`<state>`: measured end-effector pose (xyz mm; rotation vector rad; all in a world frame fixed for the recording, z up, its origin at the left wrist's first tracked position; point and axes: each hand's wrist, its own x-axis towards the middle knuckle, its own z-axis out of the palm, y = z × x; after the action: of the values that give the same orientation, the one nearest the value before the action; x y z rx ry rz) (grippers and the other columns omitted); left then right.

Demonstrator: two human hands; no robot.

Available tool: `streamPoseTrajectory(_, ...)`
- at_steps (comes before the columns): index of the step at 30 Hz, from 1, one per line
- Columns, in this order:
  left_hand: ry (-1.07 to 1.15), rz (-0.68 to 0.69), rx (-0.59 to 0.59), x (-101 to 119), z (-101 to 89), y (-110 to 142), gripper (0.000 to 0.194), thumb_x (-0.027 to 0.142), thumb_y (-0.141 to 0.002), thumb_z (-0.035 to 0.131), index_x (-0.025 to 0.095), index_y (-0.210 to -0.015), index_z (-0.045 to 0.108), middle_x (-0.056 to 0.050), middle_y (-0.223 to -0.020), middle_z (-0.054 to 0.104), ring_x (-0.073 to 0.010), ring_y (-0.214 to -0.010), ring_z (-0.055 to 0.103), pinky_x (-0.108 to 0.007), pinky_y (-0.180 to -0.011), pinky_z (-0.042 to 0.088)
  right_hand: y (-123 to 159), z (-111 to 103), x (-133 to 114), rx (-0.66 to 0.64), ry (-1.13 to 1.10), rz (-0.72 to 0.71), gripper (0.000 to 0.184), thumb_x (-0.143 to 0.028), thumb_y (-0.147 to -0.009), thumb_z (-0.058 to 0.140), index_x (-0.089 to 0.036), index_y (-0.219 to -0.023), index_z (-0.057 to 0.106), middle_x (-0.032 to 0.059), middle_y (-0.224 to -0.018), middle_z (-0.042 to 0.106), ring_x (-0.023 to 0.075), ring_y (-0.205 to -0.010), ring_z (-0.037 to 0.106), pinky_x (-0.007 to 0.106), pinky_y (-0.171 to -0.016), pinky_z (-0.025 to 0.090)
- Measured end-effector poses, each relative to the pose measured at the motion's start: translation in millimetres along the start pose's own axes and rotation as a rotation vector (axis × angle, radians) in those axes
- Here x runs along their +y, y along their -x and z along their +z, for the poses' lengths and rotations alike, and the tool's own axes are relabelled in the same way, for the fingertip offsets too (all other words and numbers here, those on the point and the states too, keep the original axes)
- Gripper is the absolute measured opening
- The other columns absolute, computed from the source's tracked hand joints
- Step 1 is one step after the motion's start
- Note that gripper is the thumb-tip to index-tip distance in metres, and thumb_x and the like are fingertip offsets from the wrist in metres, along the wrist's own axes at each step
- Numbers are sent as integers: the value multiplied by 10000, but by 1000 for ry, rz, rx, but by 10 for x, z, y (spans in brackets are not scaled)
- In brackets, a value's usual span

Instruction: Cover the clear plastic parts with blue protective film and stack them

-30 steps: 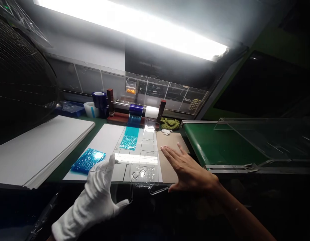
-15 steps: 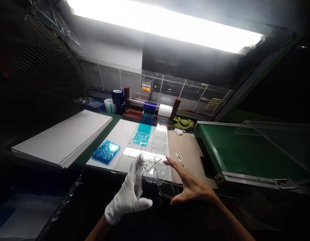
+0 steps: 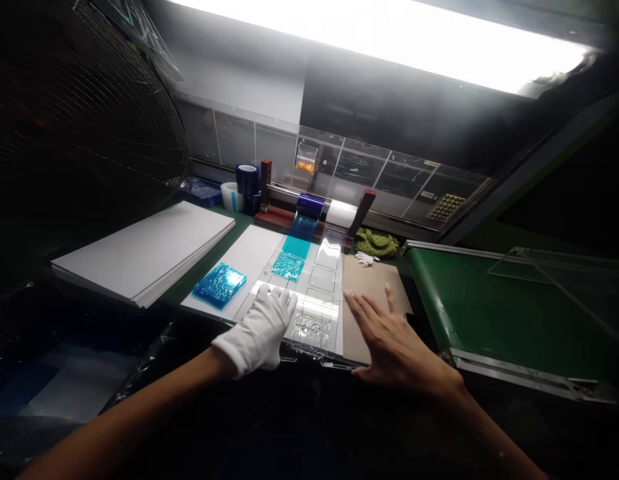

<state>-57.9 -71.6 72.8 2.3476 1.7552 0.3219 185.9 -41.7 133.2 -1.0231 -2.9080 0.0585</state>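
My left hand (image 3: 262, 330), in a white glove, reaches palm down over the front edge of the work surface with its fingers forward and a little apart; I see nothing held in it, though its palm is hidden. My bare right hand (image 3: 392, 340) is open, fingers spread, above the brown cardboard (image 3: 353, 340). Between the hands, a clear plastic piece (image 3: 312, 329) with curved shapes lies at the front edge, its outline hard to make out against the marked sheet (image 3: 322, 280) below. A strip of blue film (image 3: 289, 265) lies beyond my left hand.
A blue film stack (image 3: 219, 285) and a white sheet pile (image 3: 144, 250) are on the left. Behind stands a roll holder (image 3: 368, 210) with blue film (image 3: 310, 205) and a white roll (image 3: 341, 213). A green conveyor belt (image 3: 489, 307) runs on the right; a fan (image 3: 114, 127) stands left.
My left hand has turned from upright, beside a clear plate, to palm down. My right hand has moved right, its fingers spreading over the cardboard and covering the slim metal tool. The view has shifted.
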Motion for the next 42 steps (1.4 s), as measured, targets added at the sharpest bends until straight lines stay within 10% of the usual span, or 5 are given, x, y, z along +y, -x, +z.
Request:
streamPoseTrajectory(8, 875, 101, -64, -141, 306, 323, 1242, 697, -529, 666, 212, -1432, -35, -148, -1460, 254, -288, -1330, 291, -427, -1074, 299, 314, 737, 339, -148, -635, 104, 1222, -610, -630, 682, -217, -1442, -141, 186, -1425, 332, 366, -1339, 259, 609, -1067, 188)
streamPoseTrajectory(16, -161, -21, -64, -212, 255, -63, 1117, 299, -437, 740, 102, -1411, 228, -259, -1306, 410, -504, -1196, 359, -643, -990, 241, 38, 372, 329, -36, -144, 61, 1251, -390, -590, 761, -180, -1447, -127, 194, -1435, 332, 390, -1313, 291, 649, -1053, -96)
streamPoseTrajectory(23, 253, 108, -221, -321, -70, -91, 1132, 359, -505, 719, 311, -1437, 79, -78, -1418, 328, -298, -1288, 341, -409, -1019, 385, 36, 304, 777, -224, -477, 47, 1243, -579, -597, 719, -211, -1452, -105, 176, -1481, 243, 419, -1364, 94, 662, -1052, 108)
streamPoseTrajectory(32, -22, -504, 134, -39, 654, -775, 1077, 485, -516, 655, -8, -1369, 220, -303, -1290, 393, -449, -1164, 424, -571, -959, 316, -218, 926, 1472, -20, -478, 314, 1196, -568, -654, 660, -212, -1433, -174, 183, -1477, 239, 344, -1358, 218, 613, -1071, -4)
streamPoseTrajectory(42, 1431, -702, 37, 34, 1412, -1014, 1130, 679, -600, 571, 200, -1451, 3, -169, -1308, 466, -387, -1265, 382, -539, -1092, 239, -1101, 2158, 2969, -79, -409, 893, 1161, -440, -615, 704, -150, -1447, -52, 200, -1413, 321, 308, -1323, 272, 602, -1041, 104)
